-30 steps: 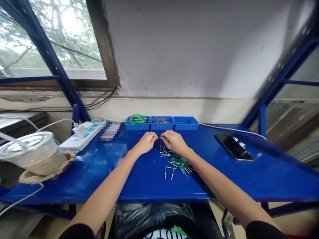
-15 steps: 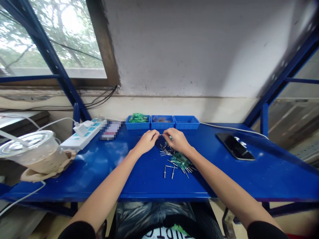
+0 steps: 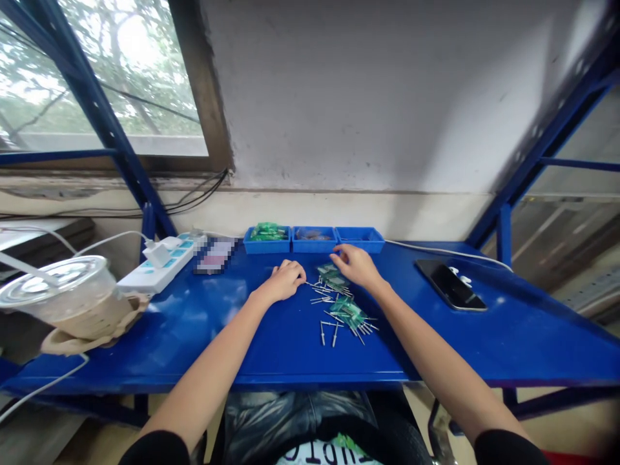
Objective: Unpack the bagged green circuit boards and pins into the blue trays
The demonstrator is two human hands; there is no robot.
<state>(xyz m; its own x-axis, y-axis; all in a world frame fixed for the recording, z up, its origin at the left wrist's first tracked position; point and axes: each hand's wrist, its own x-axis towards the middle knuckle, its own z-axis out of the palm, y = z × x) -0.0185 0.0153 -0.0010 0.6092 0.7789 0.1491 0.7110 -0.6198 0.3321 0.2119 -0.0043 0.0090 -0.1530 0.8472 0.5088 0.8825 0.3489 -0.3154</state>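
My left hand (image 3: 287, 280) rests low over the blue table, its fingers closed on a thin metal pin (image 3: 312, 284) that points right toward the pile. Above and right of the pile, my right hand (image 3: 355, 263) has its thumb and fingers apart with nothing visible between them. Silvery rivet-like pins (image 3: 323, 294) lie scattered between and below the hands. Green plastic pieces lie among them, one group (image 3: 332, 276) under my right hand and another (image 3: 349, 312) nearer the table's front.
Behind stand three blue bins: one with green packets (image 3: 267, 237), one with small brownish items (image 3: 313, 239), and a right one (image 3: 360, 239). A phone (image 3: 450, 284) with white earbuds lies right. A power strip (image 3: 162, 263) and lidded cup (image 3: 68, 294) stand left.
My hands have moved apart. The left one dropped slightly toward the table; the right one shifted right and opened, uncovering the upper green pieces.
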